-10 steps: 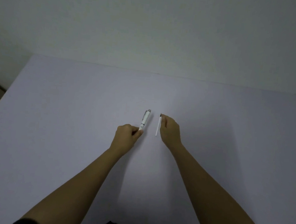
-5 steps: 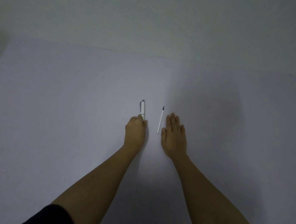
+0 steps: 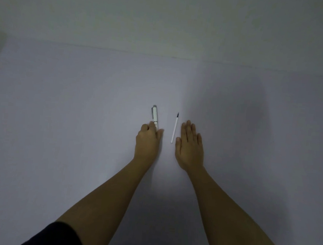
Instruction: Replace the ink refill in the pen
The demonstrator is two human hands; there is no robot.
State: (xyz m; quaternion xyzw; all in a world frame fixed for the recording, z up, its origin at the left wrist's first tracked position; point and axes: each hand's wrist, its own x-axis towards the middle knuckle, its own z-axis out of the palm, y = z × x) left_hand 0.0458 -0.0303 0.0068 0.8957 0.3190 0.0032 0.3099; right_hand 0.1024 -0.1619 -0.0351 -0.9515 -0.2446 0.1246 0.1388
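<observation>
The left hand point(image 3: 148, 138) pinches the near end of a white pen point(image 3: 155, 116) on the table point(image 3: 62, 116). The right hand point(image 3: 189, 146) lies flat and empty beside a thin refill point(image 3: 174, 128).

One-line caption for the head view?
Left hand grips the white pen; right hand lies flat beside the loose refill.
</observation>
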